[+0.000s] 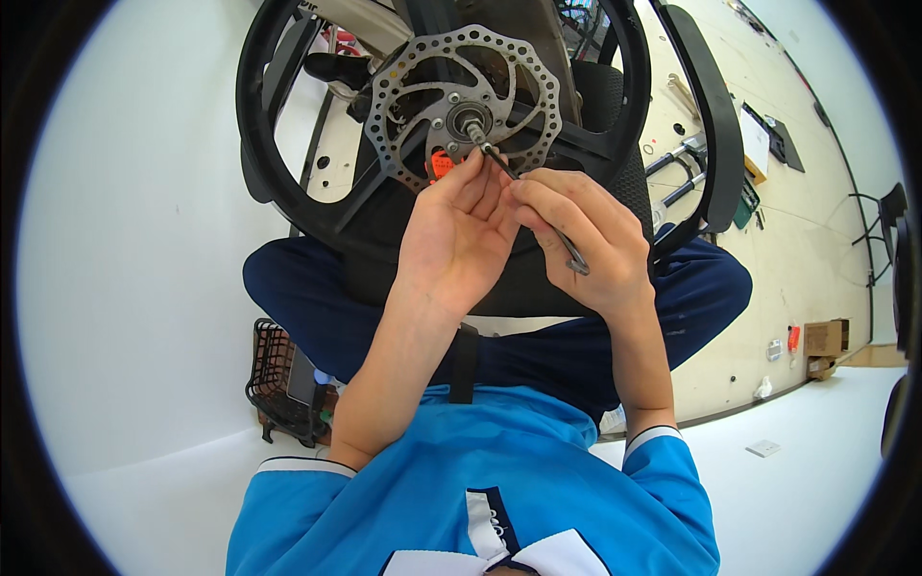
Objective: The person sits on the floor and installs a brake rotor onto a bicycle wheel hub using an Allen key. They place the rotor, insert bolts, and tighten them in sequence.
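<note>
A black wheel [336, 216] with a silver brake disc [545, 96] lies over my lap, its threaded axle [473, 130] pointing toward me. Several bolts ring the disc's hub. My right hand [600, 235] is closed around a thin dark hex key [576, 261], whose bent end sticks out below the fingers. The key's far tip meets a small silver screw [487, 149] beside the axle. My left hand [456, 235] has its palm turned up, with thumb and fingertips pinched at that screw and partly hiding it. An orange-red piece [442, 164] shows behind the left fingers.
Under the wheel is a black padded seat or chair [605, 101]. A black wire basket [274, 370] stands at the left. To the right on the floor are a suspension fork [677, 168], a wrench [684, 94], a green case [746, 204] and a cardboard box [824, 338].
</note>
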